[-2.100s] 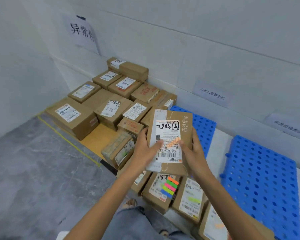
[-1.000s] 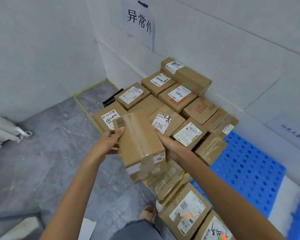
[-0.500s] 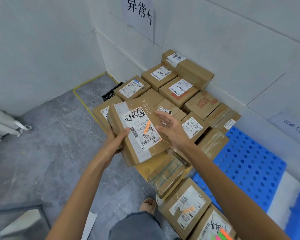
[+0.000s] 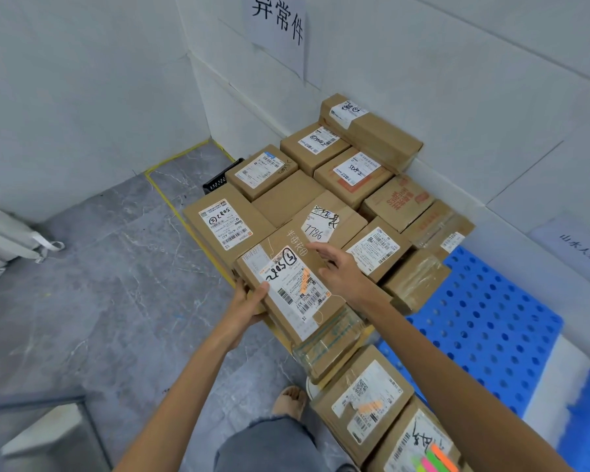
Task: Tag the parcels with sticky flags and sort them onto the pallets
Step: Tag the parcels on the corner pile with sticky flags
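A brown parcel [image 4: 286, 284] with a white label marked 2805 and an orange sticky flag lies at the front of the parcel stack in the corner. My left hand [image 4: 249, 301] grips its near left edge, thumb on the label. Over its right side, my right hand [image 4: 338, 267] is held with fingers straight; whether it touches the box is unclear. A pad of coloured sticky flags [image 4: 435, 461] lies on a parcel at the bottom right.
Several labelled parcels [image 4: 324, 199] are stacked against the wall under a paper sign [image 4: 276, 25]. A blue pallet [image 4: 484, 321] lies to the right, with more parcels [image 4: 365, 400] near my foot. A grey bag [image 4: 7, 240] sits at left on the floor.
The parcel was turned label-up and has come down from in front of me onto the front of the stack. My right hand has let go of it and spread its fingers.
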Motion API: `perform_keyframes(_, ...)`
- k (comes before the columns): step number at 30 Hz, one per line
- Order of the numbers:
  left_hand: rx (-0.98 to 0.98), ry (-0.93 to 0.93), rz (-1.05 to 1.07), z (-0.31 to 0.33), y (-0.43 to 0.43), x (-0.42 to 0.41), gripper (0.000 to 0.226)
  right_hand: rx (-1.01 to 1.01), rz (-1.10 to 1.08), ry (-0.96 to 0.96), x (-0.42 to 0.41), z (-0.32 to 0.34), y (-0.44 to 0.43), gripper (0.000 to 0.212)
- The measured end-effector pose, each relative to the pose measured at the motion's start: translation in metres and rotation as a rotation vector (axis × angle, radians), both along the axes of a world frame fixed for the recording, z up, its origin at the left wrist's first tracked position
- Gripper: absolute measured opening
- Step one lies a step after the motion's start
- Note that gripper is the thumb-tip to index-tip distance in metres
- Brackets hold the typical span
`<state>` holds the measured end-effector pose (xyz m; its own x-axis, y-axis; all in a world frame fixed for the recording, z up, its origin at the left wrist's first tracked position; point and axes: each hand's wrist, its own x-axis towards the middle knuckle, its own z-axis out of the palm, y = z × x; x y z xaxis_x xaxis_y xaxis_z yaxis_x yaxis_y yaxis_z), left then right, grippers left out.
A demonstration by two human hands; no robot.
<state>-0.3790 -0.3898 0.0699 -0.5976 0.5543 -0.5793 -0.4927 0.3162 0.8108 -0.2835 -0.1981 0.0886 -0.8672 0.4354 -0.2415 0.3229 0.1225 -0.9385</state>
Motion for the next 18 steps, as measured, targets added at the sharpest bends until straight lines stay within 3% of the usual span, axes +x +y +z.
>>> perform_keyframes(9, -0.062, 0.046, -0.100, -0.003, 0.002, -0.003, 0.054, 0.064, 0.014, -0.006, 0.005, 0.005, -0.002, 0.052)
perform_keyframes(18, -0.136, -0.052, -0.102, -0.011, 0.006, -0.003, 0.044, 0.084, 0.026, -0.095, 0.000, 0.005, -0.001, 0.043)
